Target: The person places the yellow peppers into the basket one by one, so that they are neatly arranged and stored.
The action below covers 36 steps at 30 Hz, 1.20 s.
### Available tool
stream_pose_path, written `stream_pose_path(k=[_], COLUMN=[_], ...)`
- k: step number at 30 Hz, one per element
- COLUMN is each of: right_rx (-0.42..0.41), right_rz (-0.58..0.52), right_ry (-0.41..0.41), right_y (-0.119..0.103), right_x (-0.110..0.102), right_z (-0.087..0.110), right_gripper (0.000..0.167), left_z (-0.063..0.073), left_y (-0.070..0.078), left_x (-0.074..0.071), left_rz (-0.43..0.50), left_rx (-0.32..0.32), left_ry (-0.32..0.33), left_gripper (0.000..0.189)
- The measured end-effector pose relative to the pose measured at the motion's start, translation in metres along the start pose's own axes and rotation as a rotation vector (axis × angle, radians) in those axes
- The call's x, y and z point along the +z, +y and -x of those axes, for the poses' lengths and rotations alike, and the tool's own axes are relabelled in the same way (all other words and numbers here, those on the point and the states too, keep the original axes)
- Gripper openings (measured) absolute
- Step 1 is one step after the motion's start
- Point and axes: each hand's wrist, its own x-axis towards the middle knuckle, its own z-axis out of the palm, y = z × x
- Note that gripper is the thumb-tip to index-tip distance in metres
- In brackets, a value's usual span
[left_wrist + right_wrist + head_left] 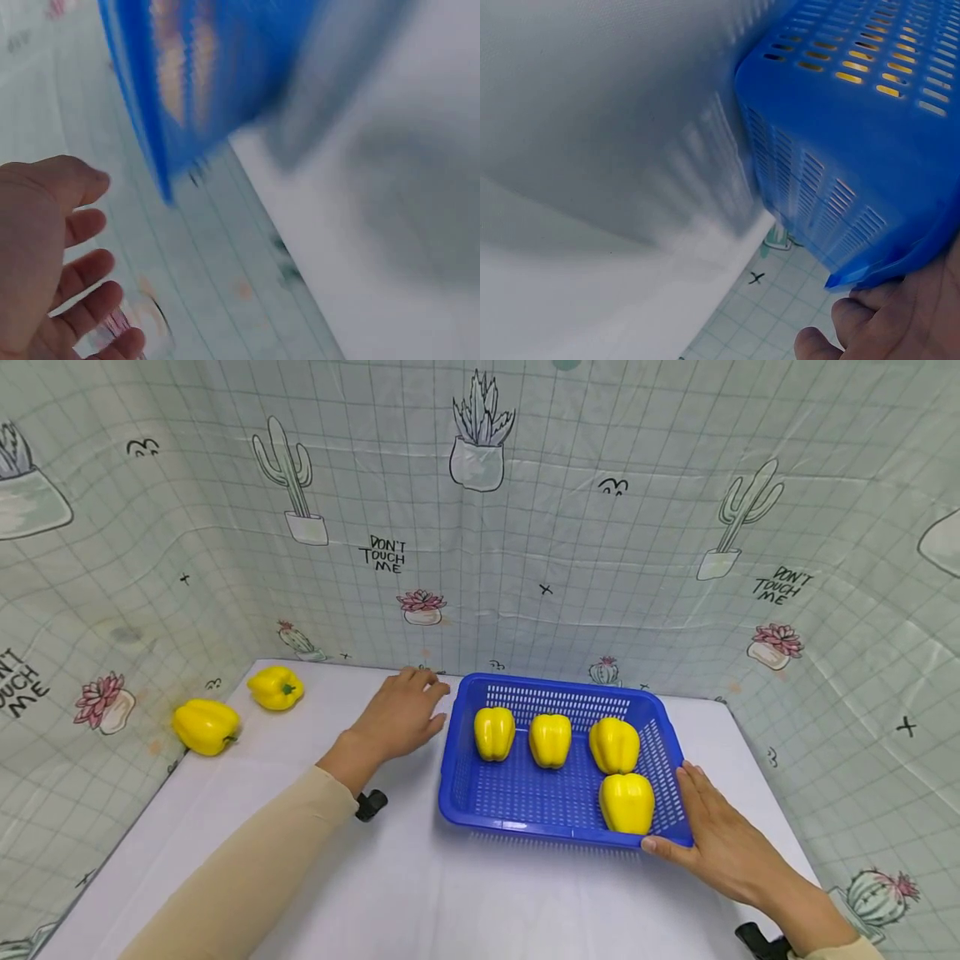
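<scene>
A blue plastic basket (525, 832) with slotted walls stands on the white table, with several yellow bell peppers (551, 741) inside. My right hand (731, 847) holds the basket's front right corner, thumb at the front rim and fingers along the right side. In the right wrist view, its fingers (853, 321) lie beneath the basket's rim. Just left of the basket is my left hand (401, 714), fingers loosely bent, nothing held. The left wrist view shows that hand (45, 247) apart from the blurred blue basket (217, 90).
Two more yellow peppers lie at the table's far left: one (206, 727) by the left edge, another (276, 688) near the back. A cloth printed with cacti (480, 543) rises behind the table (480, 910) and along both sides.
</scene>
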Motion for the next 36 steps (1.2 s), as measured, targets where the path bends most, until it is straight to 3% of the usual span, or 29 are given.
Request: stream_pose_path(k=[7,16,26,36], right_rx=[0.008,0.015,0.018,0.015], right_rz=[0.009,0.005,0.027,0.057], right_ry=[0.000,0.000,0.003,0.007], right_y=[0.000,0.000,-0.002,-0.003], right_x=[0.000,0.000,0.001,-0.001], right_z=[0.000,0.001,0.000,0.002], right_gripper=[0.118,0.117,0.117,0.117], left_z=[0.012,0.024,0.035,0.044], left_y=[-0.068,-0.139,-0.180,-0.197], left_x=[-0.001,0.008,0.012,0.021], left_rz=[-0.045,-0.125,-0.274,-0.339], left_rx=[-0.077,-0.147,-0.133,-0.146], left_ry=[0.036,-0.047,-0.092,-0.164], left_gripper=[0.047,0.049,0.046,0.046])
